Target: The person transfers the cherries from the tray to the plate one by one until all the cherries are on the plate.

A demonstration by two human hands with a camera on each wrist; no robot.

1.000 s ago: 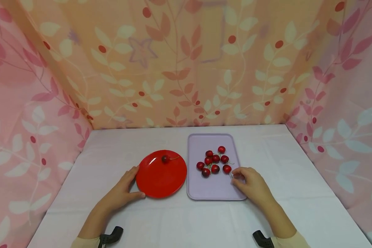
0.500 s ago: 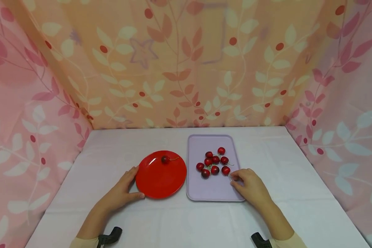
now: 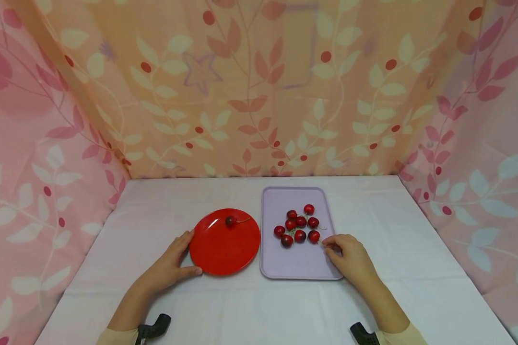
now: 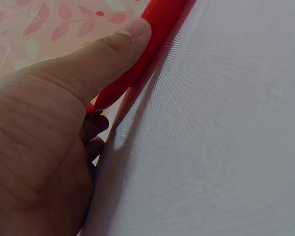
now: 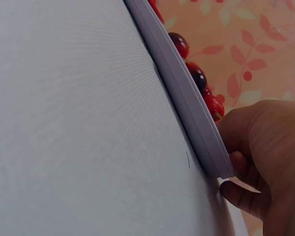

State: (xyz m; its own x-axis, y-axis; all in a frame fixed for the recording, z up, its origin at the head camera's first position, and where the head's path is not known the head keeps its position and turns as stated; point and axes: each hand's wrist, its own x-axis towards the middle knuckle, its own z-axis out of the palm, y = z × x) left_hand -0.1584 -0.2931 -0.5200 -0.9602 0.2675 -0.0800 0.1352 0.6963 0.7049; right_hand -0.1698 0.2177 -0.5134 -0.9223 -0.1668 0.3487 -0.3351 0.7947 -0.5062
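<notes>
A red plate [image 3: 224,249] bears one dark red cherry [image 3: 230,221] with its stem. My left hand [image 3: 170,266] rests at the plate's left rim, fingers and thumb spread apart along it; in the left wrist view the thumb [image 4: 118,51] lies straight against the red rim. On a lilac tray [image 3: 285,266] lie several stemmed cherries [image 3: 300,221] in a loose group. At the tray's right edge my right hand [image 3: 351,258] pinches the stem of the nearest cherry [image 3: 313,236] between thumb and forefinger. That cherry's body is close over the tray.
A white cloth [image 3: 259,311] covers the table under plate and tray, which stand side by side. Flowered curtains [image 3: 259,96] close off the back and both sides. Black wrist mounts [image 3: 155,327] sit at both forearms.
The cherry at my right fingertips has shifted slightly left, and its stem is pinched. My left hand and the plate have stayed in place.
</notes>
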